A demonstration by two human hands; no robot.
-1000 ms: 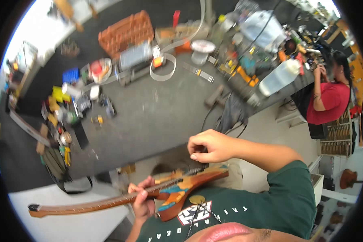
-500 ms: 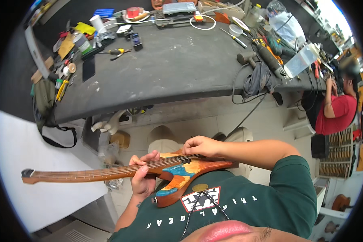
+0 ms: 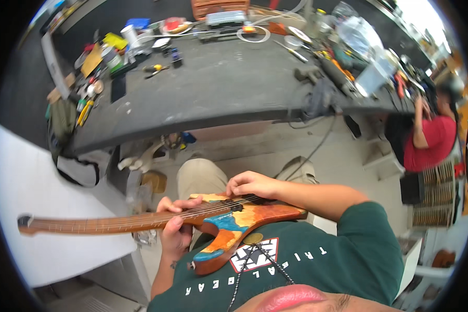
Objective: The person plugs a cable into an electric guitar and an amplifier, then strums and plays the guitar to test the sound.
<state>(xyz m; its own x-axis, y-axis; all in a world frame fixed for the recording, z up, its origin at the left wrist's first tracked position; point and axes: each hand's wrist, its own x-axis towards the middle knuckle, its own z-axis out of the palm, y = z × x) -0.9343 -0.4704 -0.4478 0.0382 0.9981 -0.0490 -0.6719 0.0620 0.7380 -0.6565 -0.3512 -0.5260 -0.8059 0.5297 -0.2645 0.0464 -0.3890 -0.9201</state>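
Note:
An electric guitar (image 3: 268, 216) with a body patterned in orange, cream and blue lies across my lap, its neck stretching left. Around the upper part of the neck, near the body, my left hand (image 3: 177, 229) is closed, thumb on the near side and fingers over the strings. My right hand (image 3: 249, 184) rests over the strings on the body with its fingers curled together. Whether a pick is between those fingers is too small to make out.
Ahead runs a dark workbench (image 3: 192, 93), with pliers (image 3: 156, 69), a clear plastic container (image 3: 374, 75) and a hammer (image 3: 308, 75) among its clutter. A cable (image 3: 322, 140) hangs off its front. To the right sits a person in a red shirt (image 3: 434, 143).
The view has shifted slightly, and the guitar with both hands sits a little farther left in it. Both hands keep their places on the guitar, with small finger shifts.

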